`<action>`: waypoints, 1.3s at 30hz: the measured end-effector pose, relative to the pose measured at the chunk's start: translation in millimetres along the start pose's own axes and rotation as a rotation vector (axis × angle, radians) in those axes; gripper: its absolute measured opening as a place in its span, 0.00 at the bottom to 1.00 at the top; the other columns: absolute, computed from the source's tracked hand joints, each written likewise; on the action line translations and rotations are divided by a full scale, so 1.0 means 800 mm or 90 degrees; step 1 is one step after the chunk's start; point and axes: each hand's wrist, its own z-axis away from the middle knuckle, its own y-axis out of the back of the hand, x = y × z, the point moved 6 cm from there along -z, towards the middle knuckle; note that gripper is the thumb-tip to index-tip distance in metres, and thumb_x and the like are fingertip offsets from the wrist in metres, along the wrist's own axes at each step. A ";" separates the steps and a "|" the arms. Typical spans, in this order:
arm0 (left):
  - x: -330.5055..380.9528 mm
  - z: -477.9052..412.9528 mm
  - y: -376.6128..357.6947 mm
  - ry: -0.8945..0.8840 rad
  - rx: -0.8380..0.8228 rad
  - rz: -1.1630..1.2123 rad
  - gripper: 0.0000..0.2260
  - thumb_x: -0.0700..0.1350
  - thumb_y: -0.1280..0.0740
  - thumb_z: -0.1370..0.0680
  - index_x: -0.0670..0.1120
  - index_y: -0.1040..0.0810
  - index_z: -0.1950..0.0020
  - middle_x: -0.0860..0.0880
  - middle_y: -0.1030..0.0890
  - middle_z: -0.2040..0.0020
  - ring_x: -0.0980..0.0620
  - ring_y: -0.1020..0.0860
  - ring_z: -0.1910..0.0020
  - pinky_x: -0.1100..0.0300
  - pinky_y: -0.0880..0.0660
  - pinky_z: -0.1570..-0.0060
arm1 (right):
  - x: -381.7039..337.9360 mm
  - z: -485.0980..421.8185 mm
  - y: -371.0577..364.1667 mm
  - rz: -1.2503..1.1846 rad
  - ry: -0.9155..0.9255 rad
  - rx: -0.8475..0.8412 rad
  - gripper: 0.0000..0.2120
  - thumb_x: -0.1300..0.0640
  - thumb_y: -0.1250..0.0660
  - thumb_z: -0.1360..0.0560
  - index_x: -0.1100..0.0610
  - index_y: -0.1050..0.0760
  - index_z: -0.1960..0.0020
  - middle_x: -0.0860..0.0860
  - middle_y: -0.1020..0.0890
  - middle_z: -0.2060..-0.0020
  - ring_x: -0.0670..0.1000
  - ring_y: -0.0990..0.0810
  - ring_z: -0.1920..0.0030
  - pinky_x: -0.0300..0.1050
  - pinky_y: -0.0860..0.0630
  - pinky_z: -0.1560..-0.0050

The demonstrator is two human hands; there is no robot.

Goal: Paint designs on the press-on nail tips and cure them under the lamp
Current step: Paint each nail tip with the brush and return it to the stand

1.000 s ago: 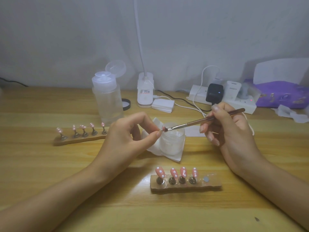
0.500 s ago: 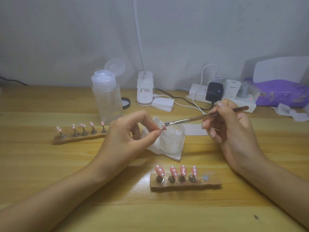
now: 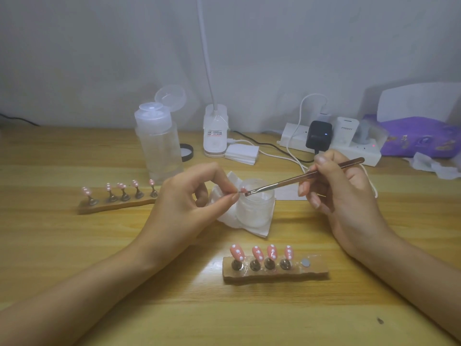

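My left hand (image 3: 189,196) pinches a small pink nail tip (image 3: 242,189) on its stand between thumb and forefinger, above a frosted jar (image 3: 255,208). My right hand (image 3: 341,193) grips a thin metallic brush (image 3: 304,176), and the bristles touch the pinched tip. Near me a wooden holder (image 3: 275,272) carries several pink tips with white dots; its rightmost magnet is bare. A second wooden holder (image 3: 117,204) with several pink tips lies at the left.
The jar stands on a white wipe (image 3: 249,227). Behind are a clear pump bottle (image 3: 159,143) with its lid flipped up, a white lamp base (image 3: 215,133), a pad stack (image 3: 241,153), a power strip (image 3: 334,144) with cables, and a purple pack (image 3: 421,136).
The brush tip has dropped back from just above the jar rim onto the nail tip that my left hand holds. My left hand has stayed in place.
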 end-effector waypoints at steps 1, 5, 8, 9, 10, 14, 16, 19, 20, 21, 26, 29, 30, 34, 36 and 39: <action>0.000 0.000 0.000 0.001 -0.001 -0.001 0.05 0.45 0.27 0.26 0.49 0.21 0.60 0.65 0.27 0.68 0.60 0.35 0.71 0.74 0.37 0.67 | 0.000 0.000 0.001 -0.005 -0.001 0.007 0.13 0.56 0.42 0.17 0.54 0.31 0.61 0.52 0.21 0.73 0.47 0.31 0.77 0.35 0.39 0.78; -0.002 0.001 0.001 0.012 -0.008 0.009 0.05 0.45 0.26 0.27 0.51 0.21 0.60 0.55 0.20 0.60 0.58 0.34 0.70 0.71 0.35 0.66 | -0.005 0.000 -0.001 -0.048 0.022 -0.010 0.13 0.52 0.40 0.18 0.52 0.30 0.62 0.53 0.20 0.72 0.47 0.31 0.76 0.37 0.40 0.77; -0.001 0.001 0.001 0.013 -0.003 0.002 0.04 0.46 0.27 0.27 0.51 0.21 0.60 0.58 0.22 0.62 0.58 0.34 0.70 0.71 0.35 0.66 | -0.002 0.000 -0.003 -0.019 0.018 -0.018 0.14 0.54 0.41 0.17 0.53 0.30 0.61 0.53 0.20 0.72 0.48 0.31 0.76 0.37 0.39 0.76; -0.001 0.001 0.001 0.015 -0.001 0.002 0.04 0.46 0.27 0.27 0.51 0.21 0.60 0.58 0.23 0.63 0.58 0.34 0.71 0.71 0.35 0.66 | -0.001 0.000 -0.002 -0.012 0.010 -0.012 0.14 0.55 0.42 0.17 0.53 0.30 0.61 0.53 0.20 0.72 0.48 0.31 0.76 0.36 0.39 0.77; -0.001 0.001 0.001 0.016 -0.001 0.003 0.04 0.46 0.27 0.27 0.51 0.21 0.60 0.58 0.24 0.63 0.58 0.35 0.71 0.70 0.36 0.66 | 0.000 0.000 -0.002 -0.009 0.004 -0.005 0.14 0.55 0.42 0.17 0.53 0.30 0.61 0.53 0.20 0.72 0.47 0.31 0.77 0.35 0.39 0.78; -0.001 0.001 0.000 0.019 -0.008 0.007 0.04 0.46 0.27 0.27 0.51 0.21 0.60 0.52 0.20 0.58 0.57 0.35 0.70 0.69 0.35 0.66 | -0.005 0.001 0.000 -0.046 0.026 0.000 0.13 0.52 0.39 0.19 0.53 0.30 0.62 0.52 0.20 0.73 0.47 0.32 0.77 0.34 0.37 0.77; -0.001 0.001 0.000 0.019 -0.007 0.008 0.04 0.46 0.27 0.27 0.51 0.21 0.60 0.53 0.20 0.58 0.57 0.34 0.70 0.70 0.35 0.66 | -0.007 0.001 -0.003 -0.050 0.036 -0.024 0.12 0.50 0.39 0.21 0.50 0.28 0.63 0.53 0.20 0.72 0.47 0.31 0.77 0.34 0.37 0.77; 0.000 0.002 0.000 0.013 -0.004 0.004 0.04 0.46 0.27 0.27 0.50 0.21 0.60 0.55 0.21 0.60 0.57 0.35 0.70 0.70 0.35 0.66 | -0.006 0.003 -0.006 -0.018 0.035 -0.036 0.12 0.51 0.39 0.20 0.50 0.28 0.62 0.53 0.19 0.70 0.48 0.31 0.76 0.36 0.37 0.77; 0.000 0.002 0.000 0.012 -0.003 0.002 0.04 0.46 0.27 0.27 0.50 0.21 0.60 0.54 0.21 0.60 0.57 0.35 0.70 0.69 0.35 0.66 | -0.004 0.002 -0.004 -0.007 0.033 -0.029 0.13 0.52 0.40 0.19 0.50 0.29 0.62 0.53 0.19 0.70 0.47 0.31 0.76 0.35 0.36 0.76; 0.000 0.002 0.000 0.013 -0.003 0.001 0.04 0.46 0.27 0.27 0.50 0.21 0.60 0.53 0.21 0.60 0.57 0.35 0.71 0.68 0.35 0.66 | -0.004 0.002 -0.003 0.004 0.029 -0.018 0.14 0.53 0.40 0.17 0.51 0.29 0.61 0.53 0.19 0.70 0.47 0.31 0.77 0.35 0.36 0.76; 0.001 0.001 0.000 0.009 -0.005 0.004 0.04 0.46 0.28 0.27 0.50 0.21 0.60 0.52 0.21 0.59 0.57 0.35 0.70 0.67 0.34 0.66 | -0.008 0.001 -0.002 -0.036 0.053 -0.017 0.13 0.53 0.40 0.19 0.52 0.30 0.61 0.52 0.20 0.72 0.48 0.31 0.76 0.35 0.36 0.76; 0.002 0.001 0.000 0.005 -0.003 0.005 0.04 0.45 0.28 0.27 0.50 0.21 0.60 0.54 0.20 0.59 0.57 0.35 0.70 0.68 0.34 0.66 | -0.009 0.002 -0.005 -0.050 0.055 -0.036 0.11 0.51 0.39 0.21 0.52 0.29 0.62 0.53 0.19 0.72 0.48 0.31 0.76 0.34 0.34 0.75; 0.002 0.001 0.000 0.004 -0.003 0.004 0.04 0.45 0.28 0.27 0.50 0.21 0.60 0.54 0.20 0.59 0.57 0.35 0.70 0.68 0.34 0.66 | -0.008 0.002 -0.006 -0.044 0.053 -0.038 0.11 0.51 0.39 0.21 0.52 0.29 0.62 0.54 0.19 0.71 0.47 0.31 0.76 0.34 0.33 0.75; 0.000 0.001 0.000 0.003 -0.005 0.001 0.04 0.46 0.27 0.27 0.50 0.21 0.60 0.54 0.21 0.60 0.57 0.35 0.71 0.69 0.35 0.66 | -0.007 0.002 -0.005 -0.008 0.057 -0.030 0.13 0.54 0.40 0.18 0.52 0.29 0.61 0.54 0.19 0.71 0.47 0.32 0.77 0.34 0.34 0.75; -0.001 0.001 0.000 0.003 -0.005 0.002 0.04 0.45 0.27 0.27 0.50 0.21 0.60 0.55 0.22 0.61 0.57 0.36 0.71 0.70 0.36 0.66 | -0.009 0.003 -0.005 -0.006 0.063 -0.031 0.14 0.56 0.41 0.17 0.52 0.29 0.61 0.53 0.19 0.72 0.47 0.31 0.77 0.33 0.33 0.75; -0.001 0.001 0.000 -0.001 -0.004 0.003 0.05 0.45 0.27 0.26 0.51 0.22 0.60 0.57 0.24 0.62 0.58 0.35 0.71 0.70 0.36 0.67 | -0.016 0.002 0.003 -0.017 0.078 0.013 0.16 0.56 0.40 0.18 0.49 0.28 0.64 0.50 0.22 0.75 0.46 0.30 0.76 0.33 0.33 0.76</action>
